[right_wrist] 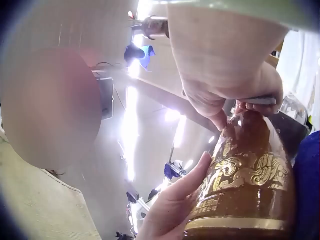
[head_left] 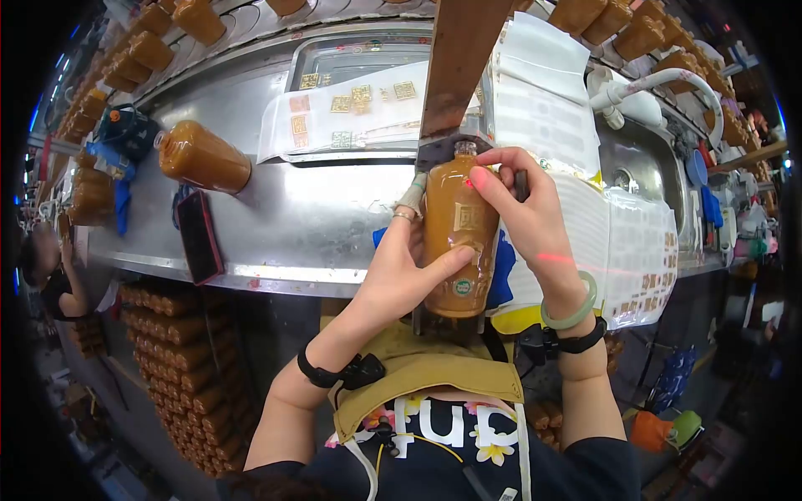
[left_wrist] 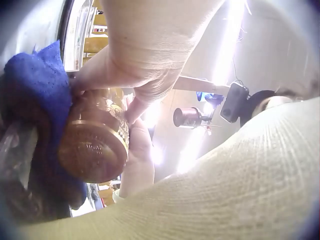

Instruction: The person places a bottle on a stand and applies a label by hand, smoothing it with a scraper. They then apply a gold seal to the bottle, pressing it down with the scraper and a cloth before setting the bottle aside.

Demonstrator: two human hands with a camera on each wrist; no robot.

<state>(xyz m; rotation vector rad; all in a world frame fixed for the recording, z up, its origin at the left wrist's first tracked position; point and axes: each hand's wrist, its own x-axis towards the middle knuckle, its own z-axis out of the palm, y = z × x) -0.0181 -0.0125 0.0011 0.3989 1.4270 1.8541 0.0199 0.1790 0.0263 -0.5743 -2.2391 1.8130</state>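
Observation:
An amber-brown bottle (head_left: 444, 199) with a gold square label lies neck away from the body in the head view. Its round base (left_wrist: 94, 152) faces the left wrist camera; gold ornament covers its shoulder (right_wrist: 245, 172) in the right wrist view. My left hand (head_left: 397, 280) grips its left side, thumb across the front below the label, fingers partly hidden behind. At the shoulder and neck, my right hand (head_left: 535, 204) touches the bottle with thumb and forefinger. Its other fingers curl around a small dark object (head_left: 522, 185), which shows a grey flat part (right_wrist: 261, 100) in the right wrist view.
Left on the metal table (head_left: 326, 196) are another brown bottle (head_left: 205, 157) and a phone (head_left: 199, 238). A wooden post (head_left: 464, 63) rises beyond my hands. Gold label pieces lie on a sheet (head_left: 380, 121); blue cloth (left_wrist: 37, 82) touches the bottle. A sink (head_left: 639, 163) is right.

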